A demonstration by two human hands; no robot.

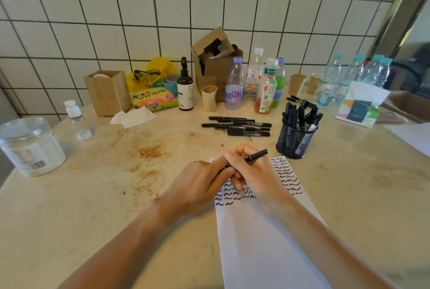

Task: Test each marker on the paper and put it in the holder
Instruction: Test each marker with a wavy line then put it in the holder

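Both hands meet over the squiggle-marked paper (267,237) on the counter (116,207): right hand (253,172) grips a black marker (256,155), left hand (197,184) pinches its lower end. Mesh holder (293,143) at two o'clock; loose markers (239,126) at twelve.

Two bare forearms, no sleeves, no jewellery

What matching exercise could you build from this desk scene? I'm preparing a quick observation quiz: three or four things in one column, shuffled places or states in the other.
Things:
1. mesh holder
2. marker
3. loose markers
4. paper

States:
A. lying in a pile on the table
B. held by both hands
C. marked with rows of black squiggles
D. standing upright, with markers inside

Pairs: 1-D, 2-B, 3-A, 4-C
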